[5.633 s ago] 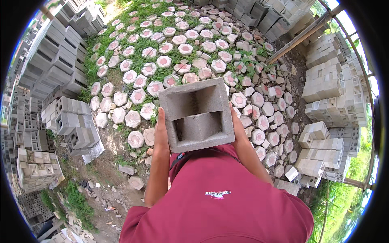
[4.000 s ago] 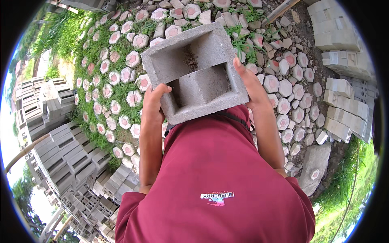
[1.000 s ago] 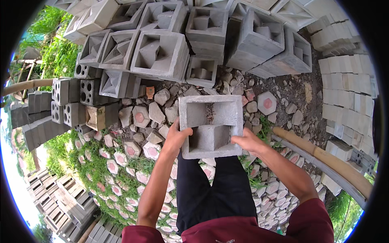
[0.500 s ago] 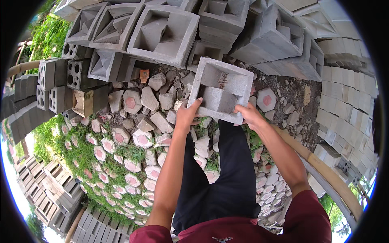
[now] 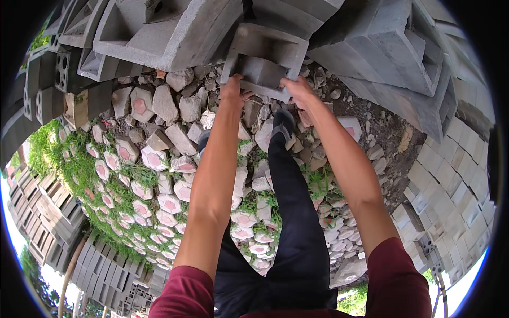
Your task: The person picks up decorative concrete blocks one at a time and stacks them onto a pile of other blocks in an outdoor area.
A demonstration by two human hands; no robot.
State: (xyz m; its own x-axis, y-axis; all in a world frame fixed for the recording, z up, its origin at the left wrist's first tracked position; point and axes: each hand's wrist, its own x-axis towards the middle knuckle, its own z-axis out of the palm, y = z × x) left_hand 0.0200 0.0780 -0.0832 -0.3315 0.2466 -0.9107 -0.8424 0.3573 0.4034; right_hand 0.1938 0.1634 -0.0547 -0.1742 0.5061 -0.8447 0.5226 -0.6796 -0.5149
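Observation:
Between my hands is a square grey concrete vent block (image 5: 273, 47), its hollow face with a slanted inner piece turned up toward me. My left hand (image 5: 232, 90) is closed on its near left corner, and my right hand (image 5: 298, 91) grips the near right corner. Both arms stretch far forward. The block's far side sits right against the stacked blocks; whether it rests on anything underneath is hidden. A larger vent block (image 5: 172, 40) stands just to its left, and another grey block (image 5: 297, 16) lies directly beyond it.
Tall concrete blocks (image 5: 382, 53) are stacked at the right. Broken stones (image 5: 165, 103) and hexagonal pavers (image 5: 142, 104) cover uneven ground with grass (image 5: 69, 164). Perforated blocks (image 5: 62, 69) stand at the left; pale block stacks (image 5: 450, 175) fill the far right.
Both hands have carried the vent block forward, away from my body and up against the stack. I have leaned in, and my feet now show among the stones.

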